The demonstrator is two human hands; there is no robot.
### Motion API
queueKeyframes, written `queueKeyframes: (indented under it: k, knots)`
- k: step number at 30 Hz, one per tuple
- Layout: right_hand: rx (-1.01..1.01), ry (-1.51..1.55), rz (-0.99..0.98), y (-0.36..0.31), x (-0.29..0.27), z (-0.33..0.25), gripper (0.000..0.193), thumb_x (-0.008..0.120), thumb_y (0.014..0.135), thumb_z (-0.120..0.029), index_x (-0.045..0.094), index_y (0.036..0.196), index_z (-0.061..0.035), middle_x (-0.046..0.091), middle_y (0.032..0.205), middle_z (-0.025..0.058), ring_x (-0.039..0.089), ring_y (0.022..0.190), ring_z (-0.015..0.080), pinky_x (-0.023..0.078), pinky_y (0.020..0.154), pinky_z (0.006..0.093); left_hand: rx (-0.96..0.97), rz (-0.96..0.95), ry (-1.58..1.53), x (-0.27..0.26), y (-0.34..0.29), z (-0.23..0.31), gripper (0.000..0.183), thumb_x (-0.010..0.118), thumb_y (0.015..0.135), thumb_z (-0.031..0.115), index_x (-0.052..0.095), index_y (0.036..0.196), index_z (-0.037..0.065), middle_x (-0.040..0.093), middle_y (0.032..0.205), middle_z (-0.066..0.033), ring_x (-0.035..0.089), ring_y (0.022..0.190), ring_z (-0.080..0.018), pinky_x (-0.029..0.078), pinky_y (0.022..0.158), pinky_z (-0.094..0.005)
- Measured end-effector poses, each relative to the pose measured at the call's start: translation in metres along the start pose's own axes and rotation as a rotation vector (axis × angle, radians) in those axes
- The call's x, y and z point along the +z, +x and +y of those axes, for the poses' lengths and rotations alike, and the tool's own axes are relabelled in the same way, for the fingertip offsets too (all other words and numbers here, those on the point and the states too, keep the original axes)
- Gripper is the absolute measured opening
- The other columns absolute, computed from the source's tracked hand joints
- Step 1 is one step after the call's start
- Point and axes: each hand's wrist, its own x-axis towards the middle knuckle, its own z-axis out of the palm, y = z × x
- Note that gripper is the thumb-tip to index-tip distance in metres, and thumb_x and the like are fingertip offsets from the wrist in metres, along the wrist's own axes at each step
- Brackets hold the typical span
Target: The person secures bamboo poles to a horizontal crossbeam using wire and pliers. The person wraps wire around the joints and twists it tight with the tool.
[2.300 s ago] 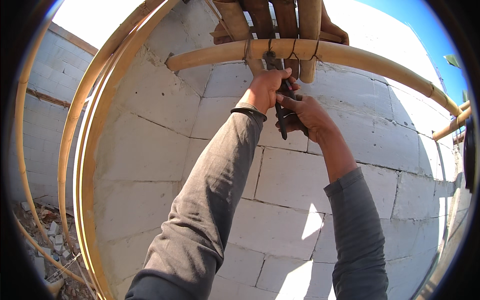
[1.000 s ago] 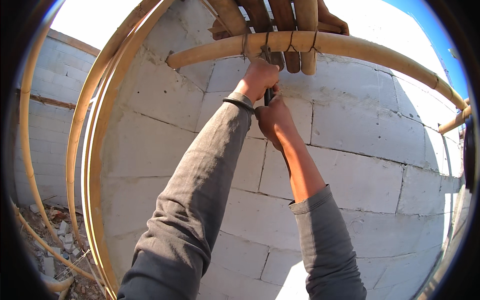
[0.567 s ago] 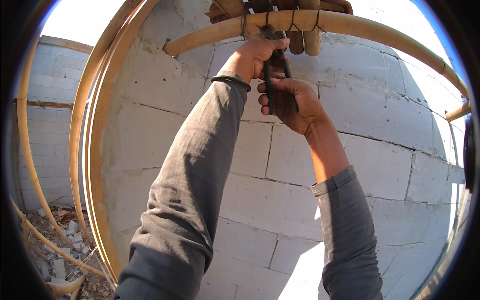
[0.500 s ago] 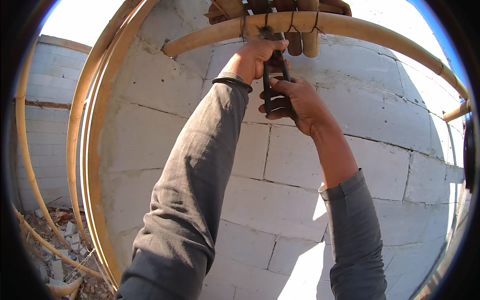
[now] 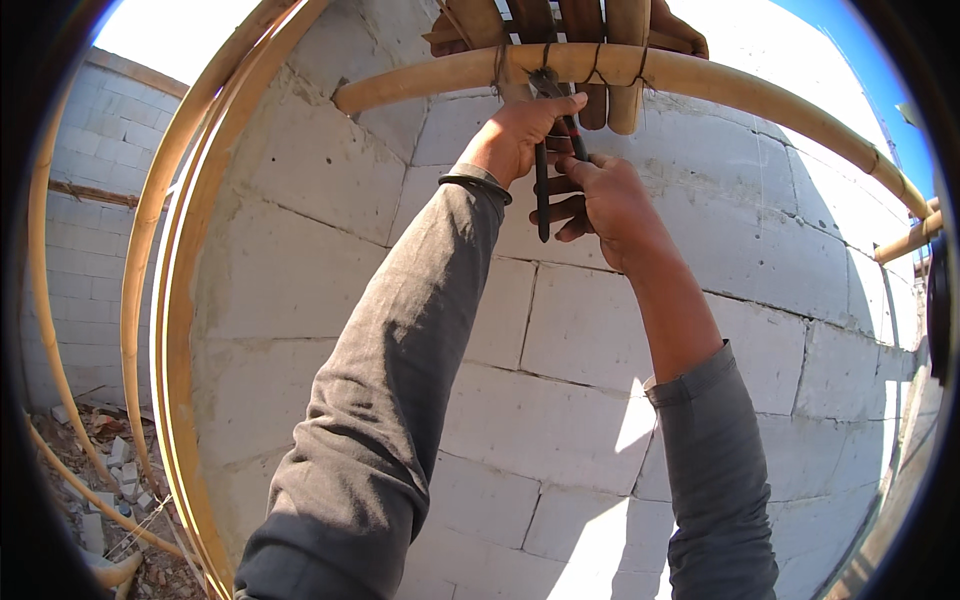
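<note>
Dark-handled pincers point upward, with their jaws at a dark wire tie on the horizontal bamboo pole. My left hand is closed around the upper part of the pincers, just under the pole, its thumb lying across near the jaws. Lower down, my right hand grips the right handle between thumb and fingers. Some of its fingers reach behind the left handle, whose end hangs free. The handles are spread apart. My left hand partly hides the pincers' joint.
Upright bamboo or wooden strips are tied to the pole with dark wire. Behind stands a pale block wall. Curved-looking bamboo poles rise at the left, above rubble. Another bamboo pole end juts in at right.
My right hand's fingers have loosened and drawn back from around the left handle. The jaws stay at the wire tie, and the view has shifted slightly.
</note>
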Motion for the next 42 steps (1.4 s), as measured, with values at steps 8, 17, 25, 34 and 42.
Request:
queueKeyframes:
  k: [8,17,25,34,42]
  knots:
    - [-0.011,0.035,0.058,0.0,-0.007,0.002,0.031,0.042,0.102,-0.02,0.055,0.115,0.0049,0.064,0.095,0.0145,0.067,0.074,0.0221,0.057,0.063,0.0309,-0.018,-0.002,-0.385,0.001,0.003,-0.012,0.04,0.039,0.105,0.032,0.057,0.106,-0.004,0.064,0.09,-0.0181,0.065,0.083,-0.0296,0.057,0.076,-0.044]
    - [-0.089,-0.484,0.279,0.002,0.019,-0.013,0.034,0.05,0.097,-0.02,0.051,0.115,0.009,0.063,0.096,0.0186,0.066,0.088,0.0287,0.056,0.076,0.0428,0.046,-0.131,-0.431,0.002,-0.003,-0.008,0.031,0.067,0.092,0.031,0.061,0.094,0.0,0.066,0.085,-0.0112,0.065,0.077,-0.0229,0.057,0.073,-0.0359]
    - [-0.156,-1.51,0.459,-0.008,0.019,0.009,0.071,0.056,0.089,-0.019,0.023,0.144,0.0127,0.038,0.14,0.0248,0.043,0.124,0.0339,0.042,0.091,0.0513,0.076,0.067,-0.28,0.032,0.003,-0.005,0.024,0.07,0.09,0.023,0.061,0.093,0.001,0.064,0.077,-0.0096,0.067,0.07,-0.0235,0.058,0.065,-0.0374]
    - [-0.337,-1.751,0.74,0.035,-0.033,0.035,0.049,0.055,0.091,-0.018,0.04,0.133,0.0033,0.051,0.111,0.0119,0.053,0.101,0.0267,0.042,0.082,0.0453,0.113,0.088,-0.282,0.052,0.016,-0.02,0.027,0.051,0.1,0.026,0.054,0.103,-0.001,0.065,0.088,-0.012,0.067,0.071,-0.0239,0.057,0.066,-0.036]
    - [-0.528,-1.8,0.508,0.05,-0.118,0.011,0.034,0.054,0.088,-0.009,0.045,0.12,-0.004,0.054,0.106,0.0134,0.06,0.098,0.0298,0.049,0.08,0.0455,0.156,0.077,-0.209,0.073,0.012,-0.024,0.023,0.043,0.101,0.022,0.051,0.104,0.0,0.067,0.083,-0.0106,0.066,0.073,-0.0195,0.054,0.065,-0.0338]
